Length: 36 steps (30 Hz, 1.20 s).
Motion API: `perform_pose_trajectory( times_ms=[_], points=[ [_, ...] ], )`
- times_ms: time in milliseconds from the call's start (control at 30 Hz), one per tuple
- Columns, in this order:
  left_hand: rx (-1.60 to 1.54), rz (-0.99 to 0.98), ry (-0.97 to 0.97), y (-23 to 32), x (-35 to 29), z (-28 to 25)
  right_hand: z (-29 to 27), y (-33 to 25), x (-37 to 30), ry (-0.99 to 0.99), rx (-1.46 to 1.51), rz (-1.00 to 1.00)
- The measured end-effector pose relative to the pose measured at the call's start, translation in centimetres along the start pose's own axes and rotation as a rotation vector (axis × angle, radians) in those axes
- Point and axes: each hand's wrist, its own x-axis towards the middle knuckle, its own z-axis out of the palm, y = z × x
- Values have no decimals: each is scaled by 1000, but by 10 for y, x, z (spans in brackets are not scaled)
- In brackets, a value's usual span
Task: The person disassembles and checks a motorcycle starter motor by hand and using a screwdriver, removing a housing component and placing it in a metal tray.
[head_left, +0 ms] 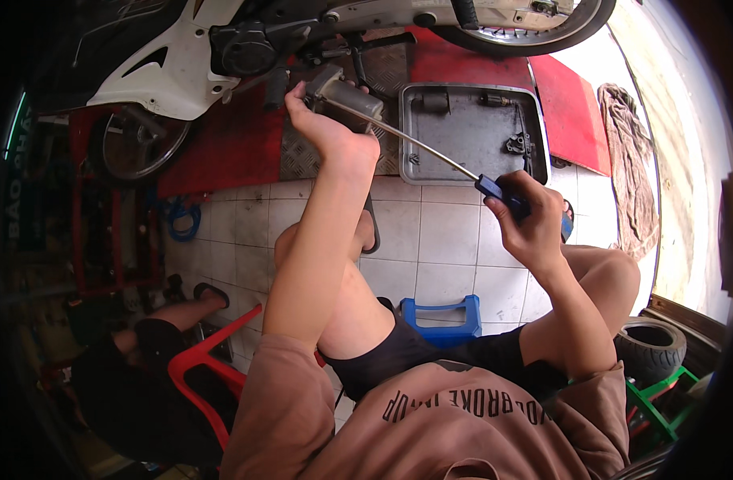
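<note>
My left hand (pixel 325 128) grips a boxy grey part with a translucent, smoky body (pixel 350 102), in front of the motorbike's underside. The exact kind of this part I cannot tell. My right hand (pixel 534 216) is wrapped around the blue handle of a long screwdriver (pixel 435 151). Its shaft points up and left, and the tip end meets the near side of the grey part; the exact contact is unclear. Right of the grey part lies a metal tray (pixel 470 177) holding a dark cylindrical part (pixel 436 101), a small fitting (pixel 496 100) and a black metal piece (pixel 517 144).
A white motorbike (pixel 146 84) stands across the far side on a red platform (pixel 222 156). A brown rag (pixel 627 164) hangs at the right, above a tyre (pixel 650 346). Near my legs are a blue stool (pixel 441 317) and red chair (pixel 192 360). Another person's leg (pixel 178 316) shows at left.
</note>
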Motion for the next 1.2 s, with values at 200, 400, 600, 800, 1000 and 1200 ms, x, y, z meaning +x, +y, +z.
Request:
perform_pose_trajectory(
  times_ms=[200,400,600,800,1000,1200],
  points=[
    [-82,-39,-128,4,1,-5,-11,-3,5,-379,981,793],
    [-13,-4,-16,5,-1,1,7,8,-1,0,63,36],
    [25,-46,1,1,-2,1,7,14,2,-150,134,162],
    [-19,-14,19,3,-1,-1,6,4,4,95,46,23],
    [-44,3,-32,-5,-2,1,-5,20,-1,-265,369,359],
    [-132,46,-157,9,-12,2,0,13,-9,-316,636,463]
  ],
)
